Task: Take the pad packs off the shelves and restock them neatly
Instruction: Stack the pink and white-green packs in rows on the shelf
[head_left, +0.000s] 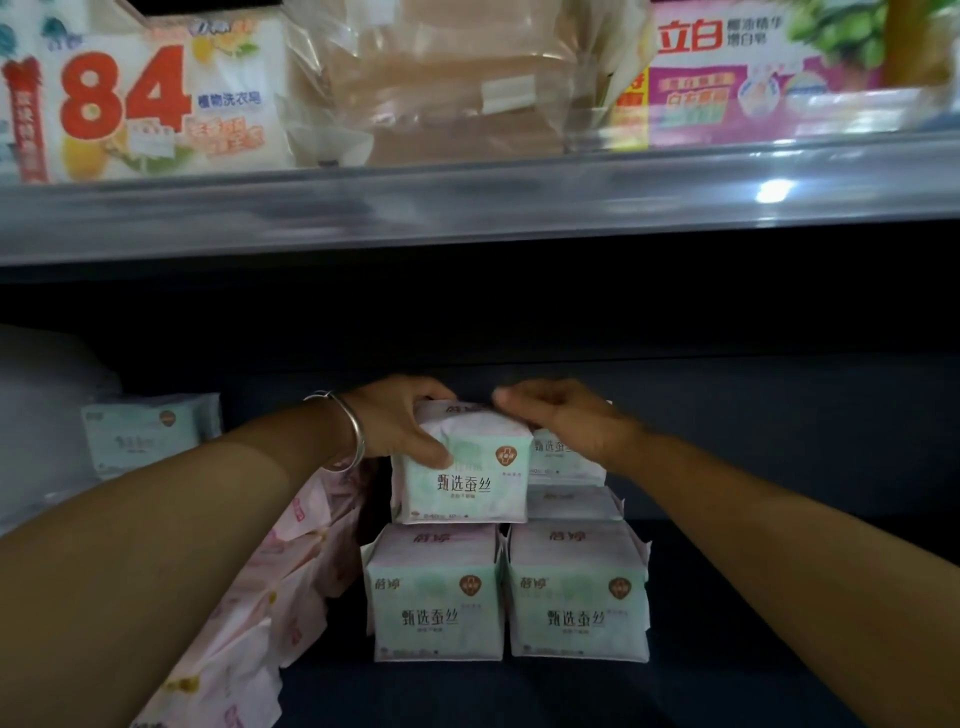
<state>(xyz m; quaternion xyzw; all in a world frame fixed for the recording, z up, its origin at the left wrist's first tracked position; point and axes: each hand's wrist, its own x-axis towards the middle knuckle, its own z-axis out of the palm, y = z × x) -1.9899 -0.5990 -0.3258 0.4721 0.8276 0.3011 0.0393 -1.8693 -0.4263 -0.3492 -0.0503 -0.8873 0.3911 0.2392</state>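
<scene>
Head view: 2 hands (400, 421), 5 green pad packs (460, 478).

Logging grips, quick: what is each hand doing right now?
Left hand: grips the top green pad pack.
Right hand: fingers rest on the same pack's top; grip cannot be told.

Both bare forearms reach forward, converging; the left hand (402, 421), silver bangle (345, 426) at the wrist, curls its fingers with thumb pressed forward; the right hand (558, 415) lies palm-down, fingers bent.
</scene>
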